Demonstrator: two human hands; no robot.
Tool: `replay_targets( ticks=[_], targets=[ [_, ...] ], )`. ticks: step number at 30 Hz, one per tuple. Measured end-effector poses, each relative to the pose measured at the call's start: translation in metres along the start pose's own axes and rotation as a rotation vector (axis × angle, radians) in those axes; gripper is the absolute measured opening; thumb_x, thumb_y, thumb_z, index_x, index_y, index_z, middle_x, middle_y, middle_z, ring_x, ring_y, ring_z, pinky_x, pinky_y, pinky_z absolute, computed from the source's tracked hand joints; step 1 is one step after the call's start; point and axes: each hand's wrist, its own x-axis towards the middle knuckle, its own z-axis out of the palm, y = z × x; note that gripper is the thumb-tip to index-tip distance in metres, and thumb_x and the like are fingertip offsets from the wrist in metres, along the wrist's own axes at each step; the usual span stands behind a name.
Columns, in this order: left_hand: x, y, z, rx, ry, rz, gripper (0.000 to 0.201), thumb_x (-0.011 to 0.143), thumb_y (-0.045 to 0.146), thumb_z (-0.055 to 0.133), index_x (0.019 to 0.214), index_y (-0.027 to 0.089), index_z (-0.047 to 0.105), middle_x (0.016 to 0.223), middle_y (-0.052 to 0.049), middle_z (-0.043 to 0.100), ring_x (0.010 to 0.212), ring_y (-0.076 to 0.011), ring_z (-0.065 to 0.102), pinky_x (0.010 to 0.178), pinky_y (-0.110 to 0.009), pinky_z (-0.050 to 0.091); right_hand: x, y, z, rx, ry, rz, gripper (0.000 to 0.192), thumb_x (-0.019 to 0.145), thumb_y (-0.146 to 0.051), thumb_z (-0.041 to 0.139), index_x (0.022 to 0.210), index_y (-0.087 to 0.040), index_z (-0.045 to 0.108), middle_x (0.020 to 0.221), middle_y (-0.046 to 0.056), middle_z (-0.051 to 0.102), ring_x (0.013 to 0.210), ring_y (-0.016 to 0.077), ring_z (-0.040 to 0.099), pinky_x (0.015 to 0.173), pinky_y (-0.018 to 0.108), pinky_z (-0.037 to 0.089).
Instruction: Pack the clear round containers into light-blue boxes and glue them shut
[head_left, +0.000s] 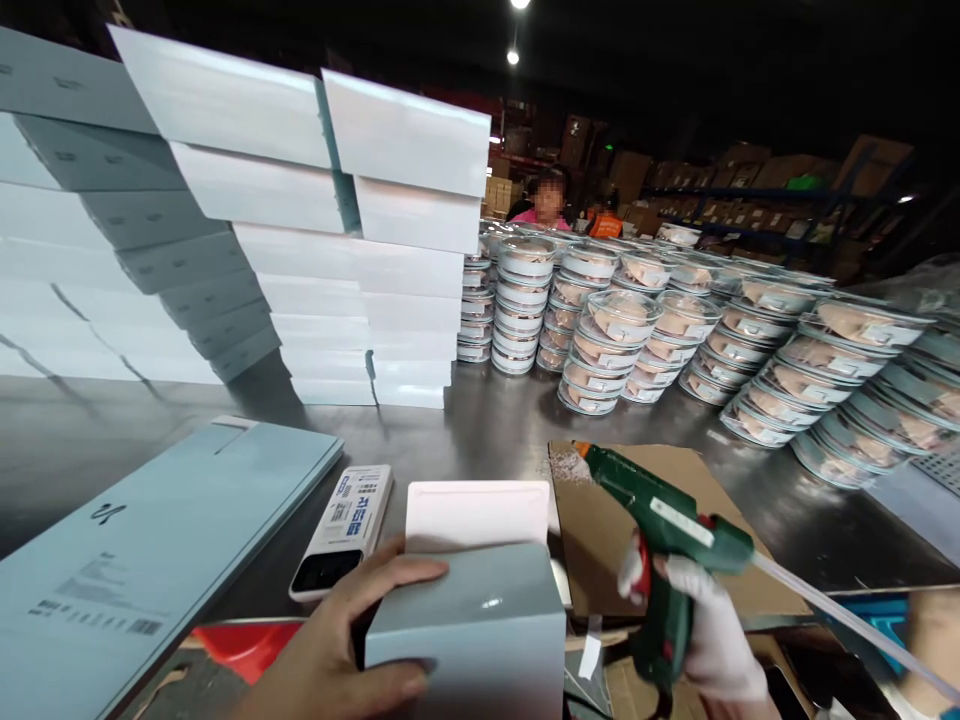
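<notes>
Many smooth, pale boxes (405,280) stand stacked on the metal counter (495,430), so these look done; one glossy blue box (472,625), at the near edge, seems not yet closed, a white flap (477,515) standing at its back; the left hand (352,635) has its grip pinching it between thumb and fingers. The white-gloved right hand (709,620) wraps around a green plastic glue gun (637,490), its tip near rough brown cardboard (600,560).
</notes>
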Motion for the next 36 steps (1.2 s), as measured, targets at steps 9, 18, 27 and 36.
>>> replay_targets(
  ticks=[9, 18, 27, 36],
  targets=[
    [0.005, 0.033, -0.016, 0.036, -0.197, -0.100, 0.065, 0.058, 0.034, 0.092, 0.121, 0.035, 0.077, 0.152, -0.011, 0.060, 0.147, -0.0496, 0.039, 0.116, -0.063, 0.037, 0.020, -0.021, -0.032, -0.439, 0.284, 0.036, 0.029, 0.067, -0.046, 0.086, 0.081, -0.027, 0.069, 0.057, 0.001, 0.065, 0.063, 0.0257, 0.069, 0.066, 0.035, 0.058],
    [0.000, 0.023, 0.016, -0.412, 0.154, -0.027, 0.042, 0.062, 0.033, 0.090, 0.101, 0.031, 0.072, 0.148, -0.006, 0.058, 0.143, -0.0422, 0.046, 0.111, -0.050, 0.046, -0.022, 0.030, 0.072, -0.235, -0.544, -0.424, 0.088, 0.096, -0.052, 0.063, 0.158, -0.053, 0.002, 0.148, 0.004, 0.056, 0.136, 0.0202, 0.055, 0.111, 0.038, 0.045],
    [0.018, 0.043, 0.015, -0.510, 0.054, 0.202, 0.032, 0.082, 0.036, 0.082, 0.113, 0.034, 0.074, 0.108, -0.004, 0.063, 0.108, -0.0275, 0.066, 0.091, -0.035, 0.053, -0.013, 0.007, 0.065, -0.708, -0.626, -0.730, 0.055, 0.098, -0.041, 0.064, 0.149, -0.047, 0.044, 0.145, 0.003, 0.055, 0.131, 0.0216, 0.059, 0.108, 0.030, 0.050],
    [0.038, 0.058, -0.016, -0.547, 0.376, 0.024, 0.032, 0.074, 0.049, 0.084, 0.093, 0.025, 0.074, 0.099, -0.005, 0.065, 0.086, -0.0241, 0.068, 0.070, -0.029, 0.057, 0.001, 0.000, 0.049, -0.260, -0.477, -0.410, 0.059, 0.090, -0.064, 0.063, 0.145, -0.054, 0.048, 0.166, 0.000, 0.038, 0.145, 0.0332, 0.047, 0.106, 0.050, 0.053]
  ],
)
